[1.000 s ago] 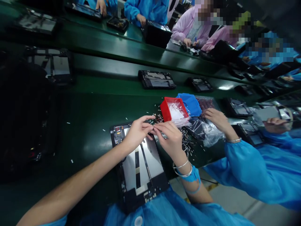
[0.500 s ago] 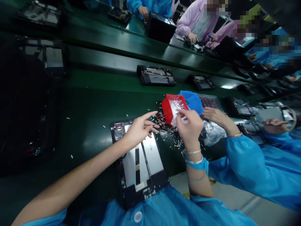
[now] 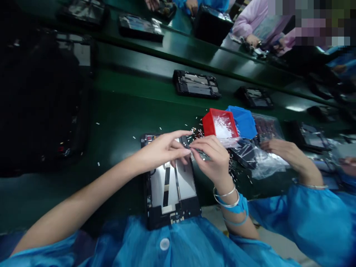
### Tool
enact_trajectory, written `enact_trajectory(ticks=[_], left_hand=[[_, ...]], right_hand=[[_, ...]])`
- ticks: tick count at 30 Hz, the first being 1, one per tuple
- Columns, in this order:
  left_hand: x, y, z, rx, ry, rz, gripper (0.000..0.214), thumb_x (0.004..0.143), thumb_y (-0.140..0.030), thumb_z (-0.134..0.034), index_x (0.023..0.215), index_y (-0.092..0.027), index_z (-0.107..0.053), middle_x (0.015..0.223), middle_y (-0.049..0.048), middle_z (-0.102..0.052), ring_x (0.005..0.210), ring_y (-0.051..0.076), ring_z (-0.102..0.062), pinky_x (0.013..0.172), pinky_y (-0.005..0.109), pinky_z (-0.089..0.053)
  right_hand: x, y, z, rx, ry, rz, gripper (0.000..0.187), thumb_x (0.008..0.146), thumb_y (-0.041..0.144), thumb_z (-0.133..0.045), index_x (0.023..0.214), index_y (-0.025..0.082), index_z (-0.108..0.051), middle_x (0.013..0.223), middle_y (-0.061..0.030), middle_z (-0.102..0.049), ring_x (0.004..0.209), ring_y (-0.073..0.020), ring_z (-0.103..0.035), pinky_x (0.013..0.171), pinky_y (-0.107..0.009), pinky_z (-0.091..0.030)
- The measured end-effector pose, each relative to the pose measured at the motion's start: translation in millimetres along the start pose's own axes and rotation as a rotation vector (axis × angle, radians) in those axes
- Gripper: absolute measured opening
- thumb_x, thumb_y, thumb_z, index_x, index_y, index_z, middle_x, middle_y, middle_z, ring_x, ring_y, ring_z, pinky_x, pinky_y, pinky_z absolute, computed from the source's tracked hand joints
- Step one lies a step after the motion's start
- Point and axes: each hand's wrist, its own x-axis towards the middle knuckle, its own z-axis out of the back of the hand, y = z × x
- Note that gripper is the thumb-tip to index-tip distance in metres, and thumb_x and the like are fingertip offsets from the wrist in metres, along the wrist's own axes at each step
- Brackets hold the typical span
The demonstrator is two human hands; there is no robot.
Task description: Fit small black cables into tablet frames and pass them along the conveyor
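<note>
An opened tablet (image 3: 158, 185) with silver battery panels and black flat cables lies in front of my body. My left hand (image 3: 164, 150) is over its upper part, index finger stretched out and fingers apart. At the fingertips of my left hand, my right hand (image 3: 213, 155) pinches with thumb and index finger; whatever is between them is too small to make out. A red bin (image 3: 208, 124) with small white strips in a clear bag stands beyond my right hand. Touching it on the right is a blue bin (image 3: 247, 124).
Loose white and dark small pieces lie around the red bin. A clear plastic bag (image 3: 264, 165) lies near a co-worker's hand (image 3: 292, 154) at right. Another opened tablet (image 3: 197, 84) sits farther back on the green bench (image 3: 119, 107). A dark bulky shape (image 3: 41, 104) fills the left.
My right hand has come back from the red bin to the left hand's fingertips above the tablet. The view has shifted, and the co-worker's hand has moved off the blue bin.
</note>
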Motion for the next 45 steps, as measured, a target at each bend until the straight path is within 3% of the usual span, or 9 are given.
enact_trajectory(ticks=[2, 4, 6, 8, 12, 15, 19, 29, 45], left_hand=[[-33.4, -2.9, 10.0, 0.363, -0.170, -0.122, 0.048, 0.086, -0.031, -0.059, 0.133, -0.023, -0.052, 0.105, 0.0077, -0.072, 0.093, 0.024, -0.069, 0.077, 0.034, -0.056], [-67.8, 4.8, 13.2, 0.675, -0.470, -0.243, 0.038, 0.089, -0.033, -0.057, 0.126, -0.026, -0.059, 0.116, 0.0048, -0.069, 0.104, 0.025, -0.065, 0.090, 0.038, -0.052], [-96.3, 24.9, 7.3, 0.819, -0.755, -0.323, 0.032, 0.090, -0.027, -0.055, 0.122, -0.025, -0.061, 0.119, 0.0048, -0.067, 0.108, 0.024, -0.063, 0.095, 0.039, -0.050], [-115.8, 53.1, -5.7, 0.859, -0.903, -0.356, 0.031, 0.089, -0.016, -0.054, 0.118, -0.024, -0.061, 0.120, 0.0060, -0.066, 0.110, 0.023, -0.062, 0.096, 0.039, -0.049], [-133.3, 102.3, -31.9, 0.923, -0.803, -0.373, 0.039, 0.085, -0.009, -0.055, 0.123, -0.019, -0.056, 0.124, 0.0126, -0.063, 0.114, 0.025, -0.060, 0.095, 0.040, -0.049], [-136.6, 114.9, -38.2, 0.989, -0.677, -0.388, 0.046, 0.086, -0.013, -0.056, 0.132, -0.016, -0.050, 0.129, 0.0165, -0.059, 0.118, 0.027, -0.057, 0.094, 0.040, -0.050], [-136.3, 114.1, -35.0, 1.076, -0.584, -0.346, 0.046, 0.089, -0.021, -0.052, 0.135, -0.019, -0.050, 0.133, 0.0158, -0.057, 0.119, 0.029, -0.056, 0.092, 0.042, -0.050], [-129.9, 111.5, -33.7, 1.225, -0.573, -0.351, 0.030, 0.091, -0.022, -0.051, 0.117, -0.013, -0.060, 0.124, 0.0193, -0.061, 0.111, 0.032, -0.059, 0.081, 0.042, -0.051], [-118.5, 104.2, -35.7, 1.261, -0.498, -0.300, 0.037, 0.092, -0.032, -0.051, 0.125, -0.016, -0.059, 0.136, 0.0220, -0.052, 0.122, 0.036, -0.052, 0.086, 0.046, -0.048]], right_hand=[[-0.2, 6.1, -3.5, 0.226, 0.024, -0.147, 0.011, 0.081, 0.016, -0.062, 0.077, 0.025, -0.068, 0.077, -0.0008, -0.071, 0.076, -0.0172, -0.063, 0.068, -0.035, -0.051], [-2.0, 13.2, -10.7, 0.496, 0.125, -0.354, 0.005, 0.077, 0.019, -0.067, 0.073, 0.023, -0.068, 0.072, 0.0000, -0.070, 0.068, -0.0147, -0.063, 0.060, -0.031, -0.051], [-5.0, 21.0, -22.2, 0.718, 0.274, -0.548, 0.004, 0.071, 0.022, -0.072, 0.069, 0.021, -0.068, 0.068, 0.0007, -0.069, 0.060, -0.0122, -0.062, 0.054, -0.027, -0.049], [-9.0, 28.3, -35.8, 0.834, 0.383, -0.674, 0.006, 0.067, 0.022, -0.074, 0.068, 0.020, -0.068, 0.067, 0.0010, -0.069, 0.058, -0.0108, -0.061, 0.053, -0.025, -0.049], [-16.4, 37.4, -56.6, 0.829, 0.414, -0.759, 0.007, 0.067, 0.020, -0.074, 0.072, 0.020, -0.069, 0.069, 0.0003, -0.070, 0.063, -0.0111, -0.063, 0.056, -0.024, -0.049], [-19.4, 40.0, -62.5, 0.725, 0.409, -0.733, 0.006, 0.069, 0.020, -0.071, 0.074, 0.019, -0.069, 0.071, -0.0005, -0.070, 0.065, -0.0114, -0.063, 0.055, -0.024, -0.048], [-22.4, 44.3, -64.1, 0.574, 0.407, -0.635, 0.003, 0.073, 0.022, -0.068, 0.075, 0.020, -0.069, 0.065, 0.0017, -0.067, 0.056, -0.0087, -0.057, 0.047, -0.021, -0.040], [-11.7, 38.7, -62.0, 0.414, 0.433, -0.496, 0.003, 0.075, 0.021, -0.067, 0.073, 0.020, -0.069, 0.062, 0.0042, -0.061, 0.052, -0.0067, -0.045, 0.049, -0.022, -0.036], [14.0, 29.3, -65.2, 0.279, 0.641, -0.558, 0.003, 0.072, 0.018, -0.067, 0.070, 0.016, -0.066, 0.051, 0.0073, -0.049, 0.050, -0.0058, -0.038, 0.053, -0.023, -0.031]])
